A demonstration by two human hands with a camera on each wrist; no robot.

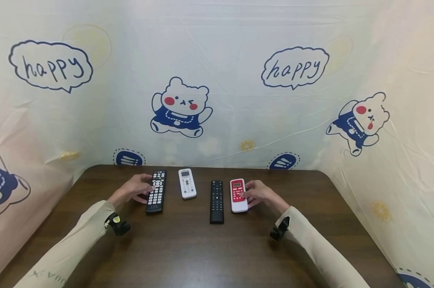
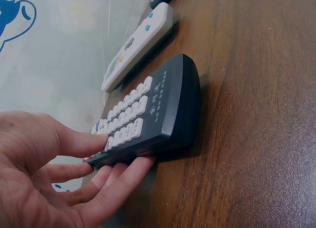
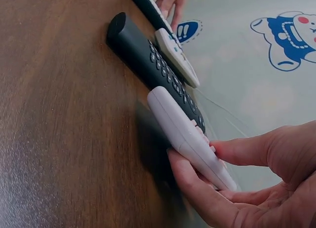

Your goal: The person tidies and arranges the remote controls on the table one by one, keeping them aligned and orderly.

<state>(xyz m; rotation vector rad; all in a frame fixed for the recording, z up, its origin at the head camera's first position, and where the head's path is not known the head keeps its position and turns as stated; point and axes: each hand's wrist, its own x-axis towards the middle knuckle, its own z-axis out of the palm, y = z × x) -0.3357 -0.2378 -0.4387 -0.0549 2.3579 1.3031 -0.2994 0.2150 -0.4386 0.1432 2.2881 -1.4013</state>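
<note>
At the left of the row, my left hand (image 1: pixel 135 190) pinches a black remote control with white buttons (image 1: pixel 157 192). In the left wrist view its thumb lies on the buttons and its fingers reach under the side edge. My right hand (image 1: pixel 261 194) grips a red and white remote control (image 1: pixel 239 196), thumb on the face, fingers beneath. The right wrist view shows this remote (image 3: pixel 185 134) tilted, with a dark shadow on the table beside it. Between the hands lie a white remote control with a small screen (image 1: pixel 187 184) and a slim black remote control (image 1: pixel 217 202).
All this is on a dark brown wooden table (image 1: pixel 188 252). A pale curtain (image 1: pixel 235 112) printed with bears and "happy" bubbles hangs behind and at both sides. Black wrist bands with cameras (image 1: pixel 119 225) sit over the sleeves.
</note>
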